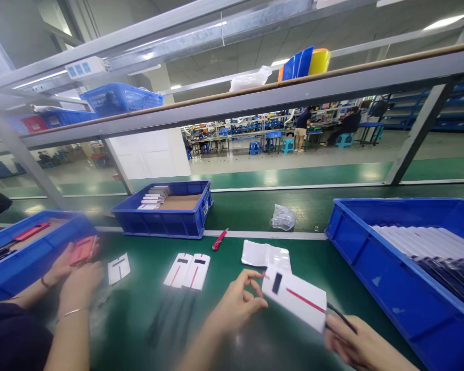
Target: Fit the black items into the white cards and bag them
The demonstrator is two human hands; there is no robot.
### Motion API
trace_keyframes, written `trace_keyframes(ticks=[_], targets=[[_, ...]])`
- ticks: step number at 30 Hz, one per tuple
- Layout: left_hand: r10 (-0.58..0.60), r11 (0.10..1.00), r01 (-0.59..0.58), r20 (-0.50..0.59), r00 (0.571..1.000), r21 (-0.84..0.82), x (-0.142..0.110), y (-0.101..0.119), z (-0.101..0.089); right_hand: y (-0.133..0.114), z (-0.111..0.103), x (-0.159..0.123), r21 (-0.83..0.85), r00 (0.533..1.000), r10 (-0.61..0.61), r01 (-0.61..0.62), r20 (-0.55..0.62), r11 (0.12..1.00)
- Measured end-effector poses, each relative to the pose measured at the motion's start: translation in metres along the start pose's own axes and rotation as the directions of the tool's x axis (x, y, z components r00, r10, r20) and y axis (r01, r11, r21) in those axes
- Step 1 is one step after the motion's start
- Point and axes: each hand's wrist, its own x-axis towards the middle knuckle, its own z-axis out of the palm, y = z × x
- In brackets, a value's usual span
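My right hand (pixel 353 340) is closed around the cable end of a flat white device (pixel 299 299), which is tilted above the bench. The device has a dark window, a red stripe and a black cable (pixel 342 315). My left hand (pixel 237 299) is at its other end, with the thumb and index finger apart and the index fingertip near or touching the small red tip. Two similar white devices (pixel 185 270) lie side by side to the left, their dark cables blurred. Behind the held device is a clear plastic bag (pixel 265 253) lying flat.
A red-handled cutter (pixel 220 240) and crumpled clear plastic (pixel 283 217) lie farther back. Blue bins stand at right (pixel 375 273), centre left (pixel 160 221) and far left (pixel 38 257). At left, a co-worker's hands (pixel 75 273) hold a red part beside a white plate (pixel 118 268). A shelf (pixel 216 103) crosses above.
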Motion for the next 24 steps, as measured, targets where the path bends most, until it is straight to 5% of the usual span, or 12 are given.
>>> trace_keyframes(ticks=[5, 9, 11, 14, 19, 24], targets=[[0.124, 0.984, -0.092, -0.22, 0.968, 0.152, 0.004, 0.022, 0.026, -0.016, 0.051, 0.02, 0.221, 0.992, -0.114, 0.101, 0.048, 0.97], [0.107, 0.991, -0.078, -0.309, 0.945, 0.106, -0.011, 0.024, 0.025, -0.027, 0.072, 0.024, 0.276, 0.98, -0.155, 0.116, 0.122, 0.954], [0.032, 0.999, -0.022, -0.331, 0.943, 0.035, -0.023, 0.022, 0.016, -0.03, 0.073, 0.023, 0.262, 0.983, -0.149, 0.117, 0.105, 0.958], [-0.115, 0.991, 0.098, -0.216, 0.97, -0.088, -0.038, 0.018, 0.004, -0.032, 0.073, 0.022, 0.234, 0.99, -0.127, 0.112, 0.053, 0.966], [-0.215, 0.977, 0.213, -0.139, 0.967, -0.031, -0.047, 0.014, 0.0, -0.04, 0.076, 0.02, 0.193, 0.993, -0.119, 0.113, 0.024, 0.975], [-0.213, 0.977, 0.214, -0.134, 0.968, -0.008, -0.05, 0.02, -0.007, -0.049, 0.036, 0.009, -0.005, 0.972, -0.232, 0.233, 0.019, 0.973]])
